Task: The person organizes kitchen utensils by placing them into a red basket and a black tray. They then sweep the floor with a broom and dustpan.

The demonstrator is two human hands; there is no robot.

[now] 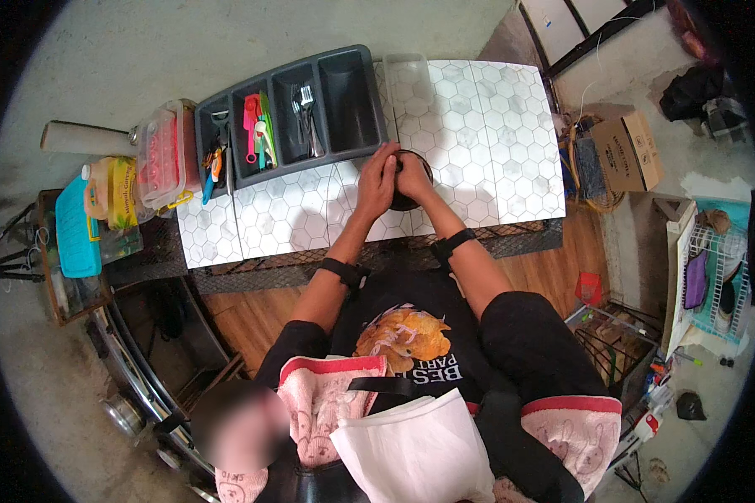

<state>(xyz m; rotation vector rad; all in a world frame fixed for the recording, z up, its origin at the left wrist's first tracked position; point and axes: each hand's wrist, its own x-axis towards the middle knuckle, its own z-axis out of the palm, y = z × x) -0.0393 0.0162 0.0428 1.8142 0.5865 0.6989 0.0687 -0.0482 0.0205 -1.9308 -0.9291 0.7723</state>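
Both hands meet over a dark round object (pixel 420 165), perhaps a lid or pan, near the front edge of the hexagon-patterned tabletop (pixel 509 144). My left hand (pixel 376 183) lies along its left side with the fingers extended; whether it grips anything is unclear. My right hand (pixel 411 178) is bent over the object, its fingertips partly hidden. Just left of the hands stands a dark grey cutlery tray (pixel 377 119). Its compartments hold forks (pixel 305 119), colourful measuring spoons (pixel 250 122) and orange- and blue-handled utensils (pixel 216 165); the rightmost compartment holds nothing visible.
A clear plastic container (pixel 409 78) is at the table's back. To the left are a lidded plastic box (pixel 163 154), a cooking-oil pouch (pixel 121 192) and a turquoise basket (pixel 75 226). A cardboard box (pixel 626 154) stands right of the table. White cloth (pixel 418 449) lies near my body.
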